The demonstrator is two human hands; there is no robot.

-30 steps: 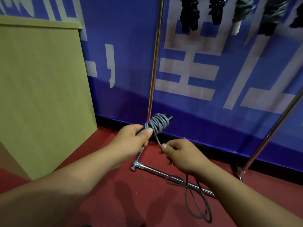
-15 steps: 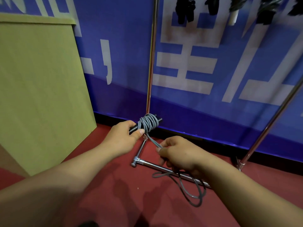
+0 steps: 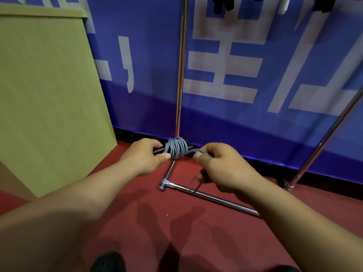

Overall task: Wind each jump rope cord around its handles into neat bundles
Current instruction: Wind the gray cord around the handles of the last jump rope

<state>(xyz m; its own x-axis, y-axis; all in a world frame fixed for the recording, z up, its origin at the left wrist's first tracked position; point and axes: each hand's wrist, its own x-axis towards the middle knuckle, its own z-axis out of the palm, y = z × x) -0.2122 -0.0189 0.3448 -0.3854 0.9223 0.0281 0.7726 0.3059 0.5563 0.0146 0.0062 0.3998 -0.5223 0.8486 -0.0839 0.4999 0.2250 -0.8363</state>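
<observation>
Fingers [image 3: 160, 156] beside cord [image 3: 176, 147]; rack foot [image 3: 206, 195] beneath

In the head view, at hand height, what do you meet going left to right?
Yellow-green panel → left hand gripping the black handles → wound grey cord → right hand pinching the loose cord → slanted chrome rack pole.

On the blue banner [image 3: 245, 114] in front of you stand large pale characters, cut off at the frame's edges. You can make out a comma-like stroke at its left and blocky strokes further right, but no whole word or number can be read.
</observation>
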